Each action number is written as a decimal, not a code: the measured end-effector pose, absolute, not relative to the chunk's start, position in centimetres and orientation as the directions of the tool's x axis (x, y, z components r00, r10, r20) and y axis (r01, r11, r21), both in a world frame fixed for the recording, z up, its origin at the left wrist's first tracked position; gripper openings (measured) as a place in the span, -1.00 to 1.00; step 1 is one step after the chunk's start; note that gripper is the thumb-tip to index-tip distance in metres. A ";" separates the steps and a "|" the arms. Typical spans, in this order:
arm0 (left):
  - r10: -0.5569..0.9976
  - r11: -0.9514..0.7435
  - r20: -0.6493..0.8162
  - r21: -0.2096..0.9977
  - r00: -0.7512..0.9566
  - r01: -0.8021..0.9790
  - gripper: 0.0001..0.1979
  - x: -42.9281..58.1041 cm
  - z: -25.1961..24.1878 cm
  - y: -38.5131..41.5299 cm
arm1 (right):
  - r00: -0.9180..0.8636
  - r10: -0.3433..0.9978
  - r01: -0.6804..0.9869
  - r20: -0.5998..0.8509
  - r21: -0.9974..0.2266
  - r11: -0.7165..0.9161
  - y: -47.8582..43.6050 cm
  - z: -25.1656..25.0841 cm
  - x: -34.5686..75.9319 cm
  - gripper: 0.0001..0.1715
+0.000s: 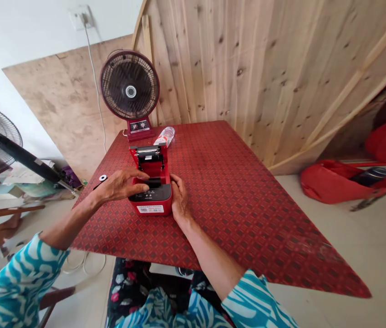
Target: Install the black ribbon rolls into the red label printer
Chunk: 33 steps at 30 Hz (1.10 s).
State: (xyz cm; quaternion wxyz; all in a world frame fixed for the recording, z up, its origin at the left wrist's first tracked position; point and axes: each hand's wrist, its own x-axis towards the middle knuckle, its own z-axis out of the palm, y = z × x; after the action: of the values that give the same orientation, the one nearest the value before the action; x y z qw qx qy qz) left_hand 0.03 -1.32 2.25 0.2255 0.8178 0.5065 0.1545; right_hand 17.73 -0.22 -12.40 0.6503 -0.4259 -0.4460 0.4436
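Red label printer (155, 195) lies with its long axis pointing away, open end far, left hand (121, 186) spread flat across its black front, right hand (180, 198) curled against its right side.

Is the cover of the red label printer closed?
No, the red label printer has its cover raised upright at the back, and the left hand lies over the open compartment.

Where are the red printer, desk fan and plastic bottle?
Red printer (149, 195): head view, on its black front panel.
Desk fan (130, 91): head view, on its grille's centre.
Plastic bottle (165, 135): head view, on its body.
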 end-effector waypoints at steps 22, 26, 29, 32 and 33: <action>0.669 -0.723 0.426 0.180 0.610 0.667 -0.78 1.1 -0.4 -4.5 | 0.225 0.948 -0.181 0.226 -0.946 0.268 0.2 -13.3 17.6 -0.59; 0.614 -0.749 0.499 0.123 0.612 0.651 -0.81 1.3 -0.8 -5.5 | 0.230 0.953 -0.177 0.197 -0.954 0.240 -0.1 -12.9 17.8 -0.60; 0.594 -0.761 0.517 0.112 0.617 0.639 -0.83 1.5 -1.1 -6.0 | 0.221 0.958 -0.179 0.184 -0.958 0.225 -0.3 -12.6 17.9 -0.59; 0.579 -0.763 0.557 0.114 0.596 0.636 -0.84 1.5 -1.9 -6.4 | 0.206 0.963 -0.185 0.175 -0.959 0.214 -0.3 -12.6 18.1 -0.59; 0.572 -0.762 0.580 0.115 0.579 0.638 -0.85 1.4 -2.5 -6.4 | 0.211 0.961 -0.188 0.178 -0.958 0.219 -0.3 -12.6 18.1 -0.59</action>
State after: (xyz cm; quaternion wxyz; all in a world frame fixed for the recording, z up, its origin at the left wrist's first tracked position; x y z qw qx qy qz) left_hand 1.40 -6.44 -2.46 -0.0532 0.8870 0.3410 0.3067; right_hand 18.11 -0.31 -12.64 0.6435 -0.4377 -0.4418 0.4462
